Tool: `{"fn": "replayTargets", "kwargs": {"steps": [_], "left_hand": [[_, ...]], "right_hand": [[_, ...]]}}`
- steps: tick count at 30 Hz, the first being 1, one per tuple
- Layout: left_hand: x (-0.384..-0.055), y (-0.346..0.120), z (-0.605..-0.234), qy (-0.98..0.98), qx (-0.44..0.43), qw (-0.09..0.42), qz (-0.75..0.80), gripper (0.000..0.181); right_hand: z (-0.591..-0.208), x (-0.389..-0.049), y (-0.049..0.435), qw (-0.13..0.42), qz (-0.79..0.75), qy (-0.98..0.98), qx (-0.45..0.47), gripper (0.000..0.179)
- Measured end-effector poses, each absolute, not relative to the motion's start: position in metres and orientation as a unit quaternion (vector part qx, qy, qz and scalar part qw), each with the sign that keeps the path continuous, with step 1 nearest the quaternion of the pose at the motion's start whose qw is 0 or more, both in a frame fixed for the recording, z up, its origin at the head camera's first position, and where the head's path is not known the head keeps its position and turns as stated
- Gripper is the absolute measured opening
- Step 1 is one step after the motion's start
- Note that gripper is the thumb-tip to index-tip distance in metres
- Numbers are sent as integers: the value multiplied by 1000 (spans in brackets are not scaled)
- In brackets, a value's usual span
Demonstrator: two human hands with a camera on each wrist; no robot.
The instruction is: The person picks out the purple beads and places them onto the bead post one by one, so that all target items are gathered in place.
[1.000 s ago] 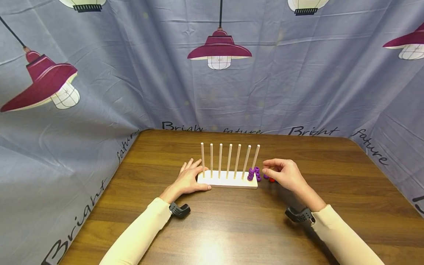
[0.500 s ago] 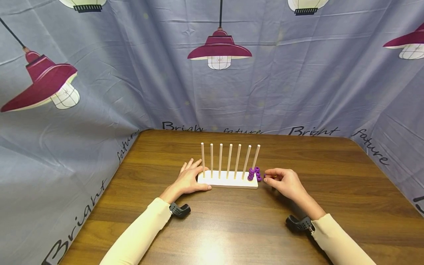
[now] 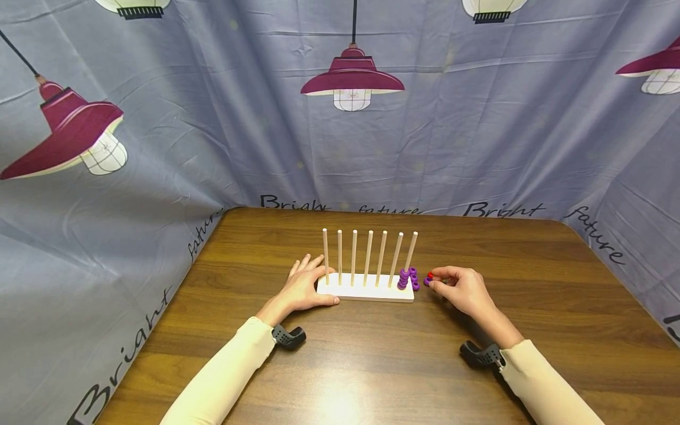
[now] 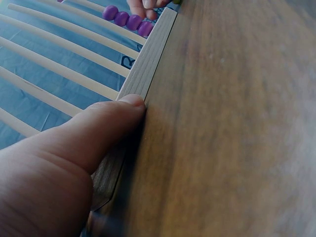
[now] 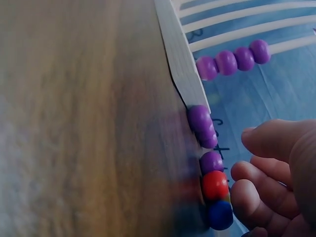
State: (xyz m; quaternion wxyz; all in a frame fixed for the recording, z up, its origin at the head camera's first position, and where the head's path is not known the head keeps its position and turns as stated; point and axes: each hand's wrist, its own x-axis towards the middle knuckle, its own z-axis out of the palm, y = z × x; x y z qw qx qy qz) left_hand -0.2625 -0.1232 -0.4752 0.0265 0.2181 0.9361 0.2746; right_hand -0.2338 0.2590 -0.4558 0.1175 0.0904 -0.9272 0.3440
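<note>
L hand (image 3: 301,289) grips L end of wooden base (image 3: 366,288), thumb on front edge, other fingers spread behind. R hand (image 3: 464,290) part-open, gap betw. thumb & fingers, nothing in grip; fingertips right by red bead (image 5: 215,185) & blue bead (image 5: 220,215), contact unclear. Base on table (image 3: 345,366); 4 purple beads (image 5: 226,62) stacked on far-R peg (image 3: 411,248), loose purple beads (image 5: 200,117) just beside base's R end.

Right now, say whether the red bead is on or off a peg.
Off: the red bead lies on the table beside a blue bead, outside the rack.
</note>
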Motion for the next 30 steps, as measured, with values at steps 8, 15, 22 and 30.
{"fn": "replayTargets", "kwargs": {"steps": [8, 15, 22, 30], "left_hand": [[-263, -123, -476, 937, 217, 26, 272, 68], [-263, -123, -476, 937, 217, 28, 272, 69], [-263, -123, -476, 937, 218, 27, 273, 69], [-263, -124, -476, 937, 217, 28, 274, 69]], "right_hand": [[-456, -237, 260, 112, 325, -934, 94, 21], [-456, -240, 260, 104, 320, -936, 100, 20], [-453, -243, 259, 104, 303, -942, 102, 20], [-452, -248, 258, 100, 277, -949, 112, 16]]}}
